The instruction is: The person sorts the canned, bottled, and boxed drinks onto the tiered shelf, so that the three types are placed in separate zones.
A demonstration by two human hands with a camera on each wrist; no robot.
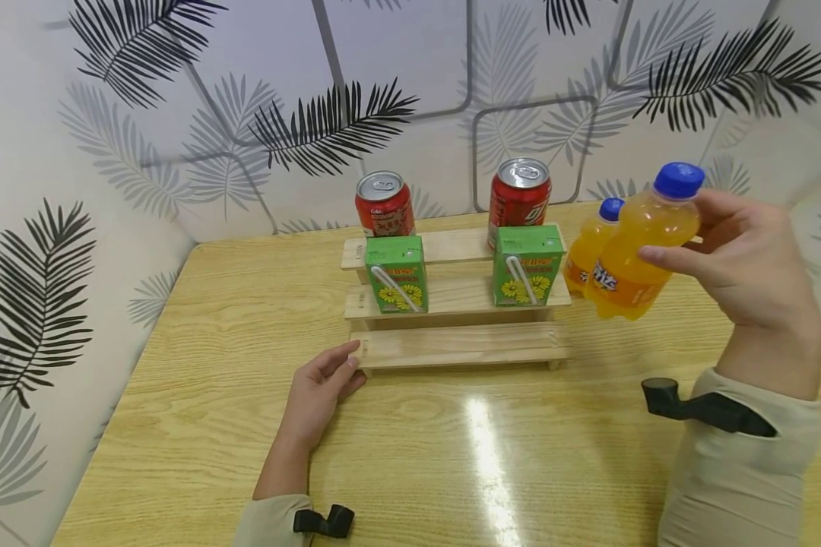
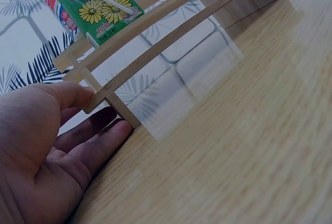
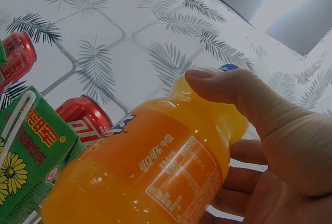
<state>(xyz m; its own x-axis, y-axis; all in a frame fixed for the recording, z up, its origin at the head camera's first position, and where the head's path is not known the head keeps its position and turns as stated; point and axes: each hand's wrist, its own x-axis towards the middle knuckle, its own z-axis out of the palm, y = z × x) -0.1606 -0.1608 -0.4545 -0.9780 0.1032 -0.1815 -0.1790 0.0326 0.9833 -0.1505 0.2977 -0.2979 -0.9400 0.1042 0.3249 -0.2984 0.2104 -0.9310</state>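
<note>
My right hand (image 1: 759, 266) grips an orange soda bottle (image 1: 636, 251) with a blue cap, raised and tilted just right of the three-step wooden rack (image 1: 458, 346). In the right wrist view that bottle (image 3: 150, 156) fills the middle, thumb near its neck. My left hand (image 1: 321, 387) holds the left end of the rack's lowest step; in the left wrist view its thumb (image 2: 78, 94) lies against the board end, with fingers beside the leg. On the middle step stand two green drink cartons with straws, a left carton (image 1: 397, 277) and a right carton (image 1: 528, 266).
Two red cola cans, a left can (image 1: 385, 205) and a right can (image 1: 520, 194), stand on the top step. A second orange bottle (image 1: 588, 247) is partly hidden behind the held one. The wooden table (image 1: 246, 319) meets a leaf-patterned backdrop (image 1: 410, 68).
</note>
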